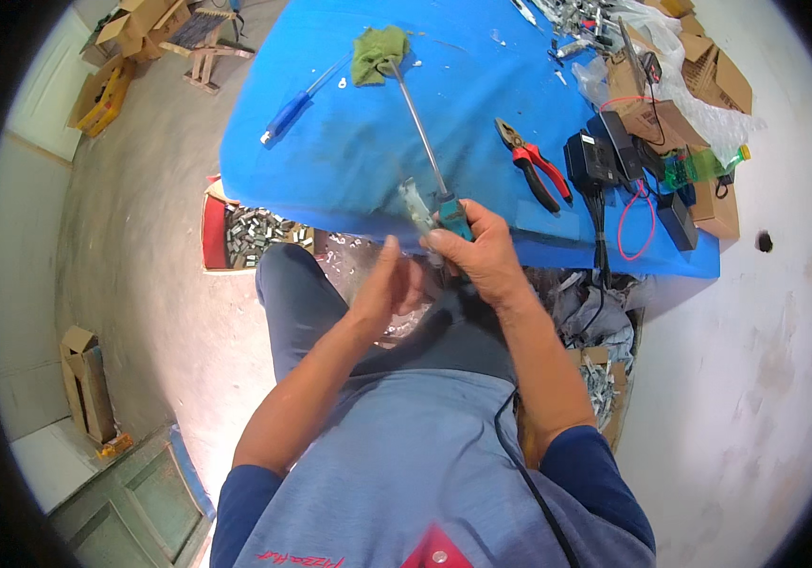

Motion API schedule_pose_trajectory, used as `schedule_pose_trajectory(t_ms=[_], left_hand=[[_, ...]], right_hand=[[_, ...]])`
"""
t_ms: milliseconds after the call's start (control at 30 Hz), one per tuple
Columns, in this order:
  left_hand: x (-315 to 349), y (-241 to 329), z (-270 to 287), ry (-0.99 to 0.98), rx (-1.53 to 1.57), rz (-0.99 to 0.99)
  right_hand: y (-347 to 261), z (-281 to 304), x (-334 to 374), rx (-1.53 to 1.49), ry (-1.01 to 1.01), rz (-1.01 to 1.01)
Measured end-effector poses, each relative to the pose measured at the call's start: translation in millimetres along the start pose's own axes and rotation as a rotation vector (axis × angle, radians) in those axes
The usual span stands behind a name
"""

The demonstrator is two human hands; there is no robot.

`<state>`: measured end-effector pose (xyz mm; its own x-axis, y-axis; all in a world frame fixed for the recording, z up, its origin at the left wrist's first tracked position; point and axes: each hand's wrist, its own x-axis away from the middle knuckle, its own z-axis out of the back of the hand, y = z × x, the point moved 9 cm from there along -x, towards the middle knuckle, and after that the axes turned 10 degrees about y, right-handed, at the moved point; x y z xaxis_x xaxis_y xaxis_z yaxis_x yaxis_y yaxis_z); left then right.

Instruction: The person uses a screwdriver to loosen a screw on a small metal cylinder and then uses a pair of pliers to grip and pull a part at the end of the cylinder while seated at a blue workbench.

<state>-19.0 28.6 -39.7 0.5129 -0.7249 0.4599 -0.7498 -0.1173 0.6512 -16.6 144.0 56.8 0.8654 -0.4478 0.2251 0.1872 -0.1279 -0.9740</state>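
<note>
Grey shirt cloth filled the bottom of the view, both bare forearms running up from it. At the lap's edge the left hand (385,284) was blurred, its fingers curled partway with nothing clearly in them; whether they pinched some small part I could not tell. Just beside it the right hand (482,257) was wrapped firmly round the teal handle of a long screwdriver (422,133), and a small pale clear piece (415,208) stood just above those fingers, touching or nearly touching the shaft. The handle lay wholly inside the fist; the thin steel shaft ran up and away over the blue table (349,161), its tip reaching a crumpled green rag (378,52). I judged the tool stiff, fairly light and slick along the bare shaft, so best gripped at the ribbed handle. Further off lay red-handled pliers (531,161), a blue-handled screwdriver (291,114), black adapters (605,151) and cardboard boxes (690,85)
</note>
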Motion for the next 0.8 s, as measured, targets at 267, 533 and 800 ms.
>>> schedule_pose_trajectory(t_ms=[267,533,800], left_hand=[[11,41,22,0.115,0.035,-0.045],[15,42,0,-0.017,-0.531,-0.132],[16,52,-29,-0.051,-0.613,-0.163]], right_hand=[[-12,16,-8,0.439,-0.457,-0.130],[-26,3,-20,0.809,-0.787,-0.123],[-39,-6,-47,0.852,-0.805,0.016]])
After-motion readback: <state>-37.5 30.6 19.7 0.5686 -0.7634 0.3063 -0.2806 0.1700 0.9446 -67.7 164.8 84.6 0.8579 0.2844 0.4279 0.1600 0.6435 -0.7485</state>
